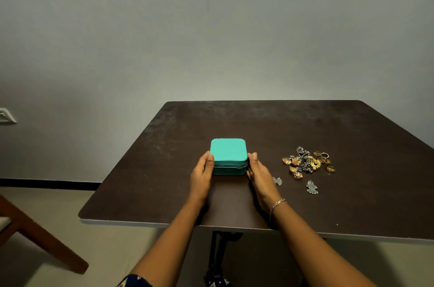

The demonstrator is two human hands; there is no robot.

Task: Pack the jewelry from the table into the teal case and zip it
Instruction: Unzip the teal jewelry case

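While left hand [202, 171] and right hand [259, 173] touch the zipped teal case [228, 150], fingers straight, ungripped: looks light, stiff; hold by sides.

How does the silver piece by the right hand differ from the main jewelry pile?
The silver piece lies by itself, nearer the front edge; the main jewelry pile is clustered farther back. The piece is silver-grey; the pile mixes gold, yellow and grey. Both rest on the table, outside the closed teal case.
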